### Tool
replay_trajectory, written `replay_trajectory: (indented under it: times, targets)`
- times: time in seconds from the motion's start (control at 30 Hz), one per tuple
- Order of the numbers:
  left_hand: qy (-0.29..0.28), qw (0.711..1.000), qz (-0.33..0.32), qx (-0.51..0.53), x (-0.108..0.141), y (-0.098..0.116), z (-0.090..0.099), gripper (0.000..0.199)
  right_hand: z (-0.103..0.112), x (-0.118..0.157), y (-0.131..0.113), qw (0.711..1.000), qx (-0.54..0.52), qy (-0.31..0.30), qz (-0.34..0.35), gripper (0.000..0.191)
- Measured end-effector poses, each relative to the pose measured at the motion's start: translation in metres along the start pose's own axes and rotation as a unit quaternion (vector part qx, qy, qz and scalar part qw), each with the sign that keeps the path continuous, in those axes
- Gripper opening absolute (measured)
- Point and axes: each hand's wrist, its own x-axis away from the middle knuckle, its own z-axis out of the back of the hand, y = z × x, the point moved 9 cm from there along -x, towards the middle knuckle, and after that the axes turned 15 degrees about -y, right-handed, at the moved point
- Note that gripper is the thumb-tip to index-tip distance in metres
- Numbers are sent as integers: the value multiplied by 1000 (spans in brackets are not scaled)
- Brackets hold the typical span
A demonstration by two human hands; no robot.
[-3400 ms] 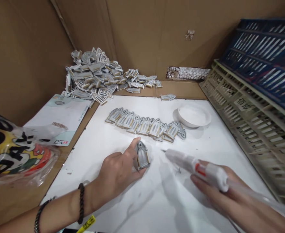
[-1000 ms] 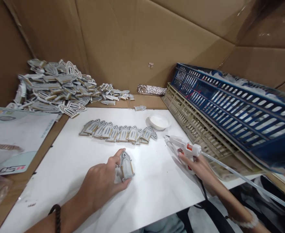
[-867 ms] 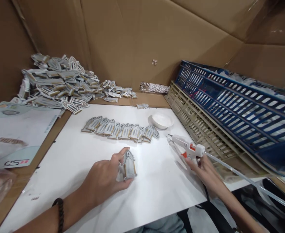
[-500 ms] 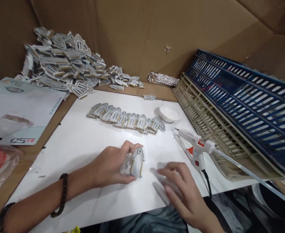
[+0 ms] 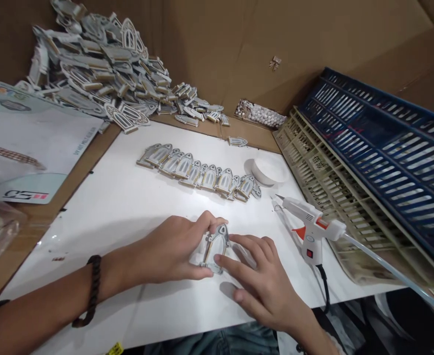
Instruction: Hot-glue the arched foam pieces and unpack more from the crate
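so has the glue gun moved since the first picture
Yes, the glue gun has moved right, closer to the beige crate.

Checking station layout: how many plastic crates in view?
2: a blue slatted crate at the right, and a beige slatted crate beneath it, to the right of the hot glue gun. Any crates behind these would be hidden.

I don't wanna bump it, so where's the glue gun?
In the head view, the glue gun is at the right, between the person's right hand and the cream crate, nearer than the white bowl.
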Motion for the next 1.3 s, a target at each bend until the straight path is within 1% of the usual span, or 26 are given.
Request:
replay_trajectory:
  times: [0.13,0.2,0.3,0.37,0.5,0.57,0.63,0.77,0.93,1.1,1.2,1.3]
  targets:
    - [-3,1000,6,-5,0,0,0,44,4,1,1,1000,-4,18,0,39]
    - [-2,1000,2,-1,0,0,-1,43,6,2,0,1000,-7,27,0,40]
    - [11,1000,-9,5,0,0,0,39,3,1,0,1000,2,11,-1,45]
    - [17,1000,-12,4,1,1,0,39,0,0,0,1000,7,2,-6,44]
    - [1,1000,3,3,-1,-1,-2,40,2,1,2,1000,8,19,-16,38]
    - [3,1000,0,9,-1,0,0,39,3,1,1,999,17,21,-18,38]
    - [4,1000,-3,14,-1,1,1,41,3,0,0,999,23,21,-16,37]
    - [-15,1000,10,10,-2,0,-1,45,5,0,-1,999,28,24,-16,34]
    - [-7,1000,6,9,-2,-1,-1,46,5,1,-2,999,27,23,-14,34]
    - [1,1000,-10,13,-3,-1,0,45,4,1,-1,999,29,15,-21,37]
    - [-5,1000,-11,4,-3,0,-1,43,7,1,-2,999,29,33,-20,35]
    - [8,1000,-15,4,-3,0,0,42,7,1,-2,999,33,33,-25,35]
